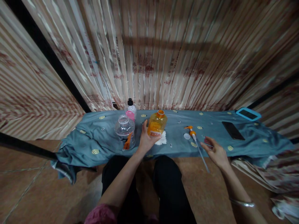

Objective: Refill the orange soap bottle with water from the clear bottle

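My left hand [149,139] is wrapped around the lower left side of a see-through orange bottle [158,121]. The bottle's neck is uncapped, and orange colour and a label show low on its side. A white tissue [163,137] lies on the cloth beside its base. My right hand [216,151] hovers at the front edge, its thumb and fingers apart; nothing can be made out in them. Just left of it lies an orange pump head [192,133] with a long tube [202,157] sticking out past the edge. A round white disc [186,136] rests beside the pump head.
A clear wide-bodied bottle [125,132] without a cap stands at the left. Behind it is a pink-labelled bottle with a black cap [130,109]. A dark phone [233,130] and a blue-framed device [248,114] lie right, on the blue-grey cloth [177,149]. Curtains [149,62] hang behind.
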